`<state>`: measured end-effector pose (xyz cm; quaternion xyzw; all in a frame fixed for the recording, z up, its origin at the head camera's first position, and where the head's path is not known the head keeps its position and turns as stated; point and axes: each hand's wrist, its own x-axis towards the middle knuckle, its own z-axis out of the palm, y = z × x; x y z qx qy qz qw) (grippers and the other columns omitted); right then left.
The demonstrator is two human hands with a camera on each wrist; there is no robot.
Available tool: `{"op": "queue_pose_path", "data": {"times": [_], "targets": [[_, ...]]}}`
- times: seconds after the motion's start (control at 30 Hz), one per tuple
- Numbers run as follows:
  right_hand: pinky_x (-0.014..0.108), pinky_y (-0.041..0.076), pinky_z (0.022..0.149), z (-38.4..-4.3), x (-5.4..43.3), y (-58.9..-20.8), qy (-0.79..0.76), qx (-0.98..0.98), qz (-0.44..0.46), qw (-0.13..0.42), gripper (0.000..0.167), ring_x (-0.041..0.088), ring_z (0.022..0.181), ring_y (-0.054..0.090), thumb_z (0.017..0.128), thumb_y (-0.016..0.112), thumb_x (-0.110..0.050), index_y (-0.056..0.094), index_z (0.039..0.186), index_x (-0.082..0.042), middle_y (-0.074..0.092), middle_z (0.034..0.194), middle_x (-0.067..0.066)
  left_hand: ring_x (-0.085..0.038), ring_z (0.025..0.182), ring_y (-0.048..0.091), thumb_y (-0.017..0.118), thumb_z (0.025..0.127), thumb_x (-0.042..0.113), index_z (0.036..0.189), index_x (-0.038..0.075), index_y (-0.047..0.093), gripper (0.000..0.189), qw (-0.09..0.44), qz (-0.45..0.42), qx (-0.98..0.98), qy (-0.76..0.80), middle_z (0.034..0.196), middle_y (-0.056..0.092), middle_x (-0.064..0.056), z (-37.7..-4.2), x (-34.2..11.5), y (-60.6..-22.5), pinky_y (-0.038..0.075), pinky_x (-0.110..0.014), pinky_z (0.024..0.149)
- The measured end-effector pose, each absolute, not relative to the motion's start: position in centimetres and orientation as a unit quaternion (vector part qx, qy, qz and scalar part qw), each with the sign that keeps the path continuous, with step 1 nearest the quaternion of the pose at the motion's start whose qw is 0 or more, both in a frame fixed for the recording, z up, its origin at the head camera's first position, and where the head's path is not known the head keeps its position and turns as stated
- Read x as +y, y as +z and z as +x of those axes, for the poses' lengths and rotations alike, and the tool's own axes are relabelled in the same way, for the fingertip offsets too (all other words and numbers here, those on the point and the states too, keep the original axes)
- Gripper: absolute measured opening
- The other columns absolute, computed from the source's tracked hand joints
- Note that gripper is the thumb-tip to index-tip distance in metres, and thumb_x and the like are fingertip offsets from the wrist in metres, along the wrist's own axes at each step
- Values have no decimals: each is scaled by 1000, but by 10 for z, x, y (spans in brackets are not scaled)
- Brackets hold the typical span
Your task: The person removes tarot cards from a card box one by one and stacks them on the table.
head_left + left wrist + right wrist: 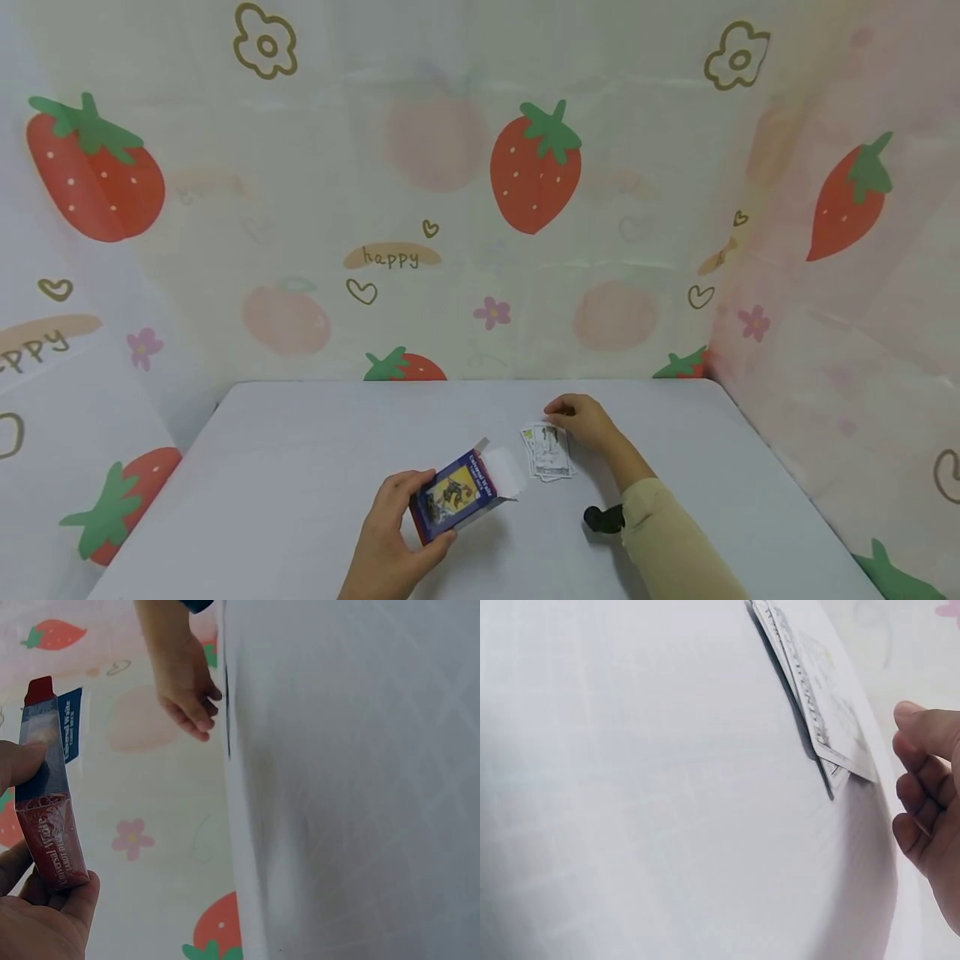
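Observation:
Held in my left hand [393,529] is a blue and red tarot card box [453,496], tilted, its white end flap standing out toward the right. Thumb and fingers grip the box's opposite edges; in the left wrist view, lettering reading "Universal Waite" shows on the box [51,832]. To the right of it, a small uneven stack of printed cards [551,454] lies face up on the table. My right hand [588,423] hovers at the far edge of that stack, fingers loosely bent. Nothing shows between its thumb and fingers [909,787] in the right wrist view.
A white cloth covers the table [300,467]. Curtains printed with strawberries [536,171] hang behind it and along both sides. A small black object [602,520] sits at the cuff of the right sleeve [675,542].

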<state>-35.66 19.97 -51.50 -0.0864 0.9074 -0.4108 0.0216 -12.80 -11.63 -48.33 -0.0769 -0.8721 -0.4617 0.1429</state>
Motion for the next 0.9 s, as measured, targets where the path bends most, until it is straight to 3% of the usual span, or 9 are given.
{"op": "queue_pose_path", "data": {"times": [0.7, 0.9], "targets": [[32, 47, 76, -321, 190, -485, -411, 901, -136, -33, 20, 19, 93, 56, 98, 70, -19, 73, 113, -8, 67, 100, 0, -8, 115, 53, 94, 73, 19, 138, 26, 57, 75, 158, -86, -869, -460, 133, 53, 9, -129, -116, -485, 54, -37, 99], [33, 47, 78, -304, 187, -476, -409, 901, -135, -47, 17, 18, 95, 57, 98, 71, -20, 74, 112, -12, 68, 101, -2, -9, 115, 53, 94, 74, 21, 138, 27, 57, 75, 150, -81, -872, -459, 133, 53, 9, -129, -116, -485, 54, -37, 99]]}}
